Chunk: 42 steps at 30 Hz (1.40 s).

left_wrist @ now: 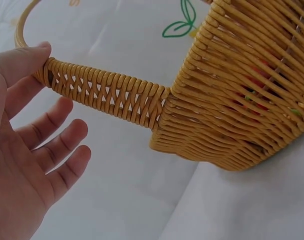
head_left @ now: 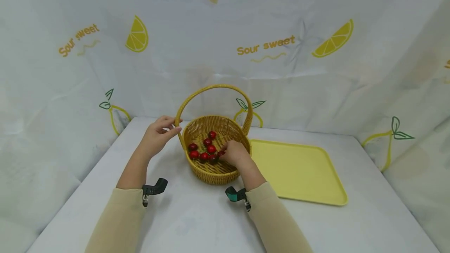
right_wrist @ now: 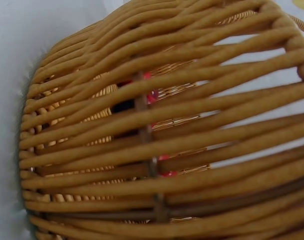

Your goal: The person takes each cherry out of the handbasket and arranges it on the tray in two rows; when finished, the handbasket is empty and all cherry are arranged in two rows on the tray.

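A woven wicker basket (head_left: 207,177) with a tall arched handle (head_left: 219,86) stands on the table. Several dark red cherries (head_left: 211,149) lie on its bottom, mostly toward the left and middle. My left hand (head_left: 157,135) pinches the left side of the handle between thumb and index finger; in the left wrist view the other fingers of that hand (left_wrist: 34,145) are spread loosely. My right hand (head_left: 234,153) reaches inside the basket, its fingertips around a cherry (head_left: 220,154) that they partly cover. The basket's woven wall (right_wrist: 117,120) fills the right wrist view and hides that hand.
A yellow rectangular tray (head_left: 299,171) lies on the white table (head_left: 197,221), just right of the basket. Behind hangs a white cloth (head_left: 197,42) printed with lemons and lettering, which also closes off both sides.
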Available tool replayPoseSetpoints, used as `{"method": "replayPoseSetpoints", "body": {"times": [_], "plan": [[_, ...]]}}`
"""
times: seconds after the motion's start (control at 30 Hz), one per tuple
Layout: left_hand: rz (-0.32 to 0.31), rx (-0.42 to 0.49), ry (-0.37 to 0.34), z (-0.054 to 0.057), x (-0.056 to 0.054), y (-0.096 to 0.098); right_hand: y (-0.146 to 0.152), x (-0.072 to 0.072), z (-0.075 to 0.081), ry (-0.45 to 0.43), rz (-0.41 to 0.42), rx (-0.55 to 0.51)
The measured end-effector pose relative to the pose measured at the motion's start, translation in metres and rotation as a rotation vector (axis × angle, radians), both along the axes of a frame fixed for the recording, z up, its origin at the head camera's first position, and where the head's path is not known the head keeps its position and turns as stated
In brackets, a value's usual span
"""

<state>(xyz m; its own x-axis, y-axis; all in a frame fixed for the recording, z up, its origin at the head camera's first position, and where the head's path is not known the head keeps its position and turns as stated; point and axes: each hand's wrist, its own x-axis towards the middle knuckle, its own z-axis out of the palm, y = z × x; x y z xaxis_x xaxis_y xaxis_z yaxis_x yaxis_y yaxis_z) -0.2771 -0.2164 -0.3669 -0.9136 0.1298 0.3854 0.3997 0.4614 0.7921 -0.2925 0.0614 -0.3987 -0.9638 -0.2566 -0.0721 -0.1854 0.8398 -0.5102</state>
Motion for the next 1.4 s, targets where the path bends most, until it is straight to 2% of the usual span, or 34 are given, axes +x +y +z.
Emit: {"method": "replayPoseSetpoints", "body": {"times": [0.2,0.53,0.7,0.93,1.03,1.13,1.2,1.27,1.4], "plan": [[0.005,-0.021,0.003,-0.001,-0.001,0.0,0.001,0.001,-0.001,0.041,-0.001,0.021],[-0.013,-0.025,0.008,-0.002,-0.002,-0.002,0.003,0.003,0.002,0.05,0.064,-0.158],[-0.013,-0.024,0.003,-0.003,-0.001,-0.004,0.004,0.008,0.014,0.065,0.123,-0.235],[-0.027,-0.02,0.016,-0.002,-0.002,-0.004,0.014,0.014,0.035,0.148,0.118,-0.312],[-0.028,-0.019,0.006,0.007,0.006,0.0,0.022,0.015,0.043,0.173,0.123,-0.33],[-0.026,-0.022,-0.003,0.007,0.006,0.0,0.031,0.017,0.051,0.175,0.115,-0.339],[-0.025,-0.029,-0.006,0.006,0.005,-0.001,0.037,0.018,0.056,0.17,0.099,-0.352],[-0.025,-0.029,-0.004,-0.002,-0.003,-0.005,0.044,0.02,0.062,0.169,0.089,-0.372],[-0.038,-0.025,0.007,-0.001,-0.004,-0.007,0.058,0.023,0.071,0.193,0.081,-0.409]]}}
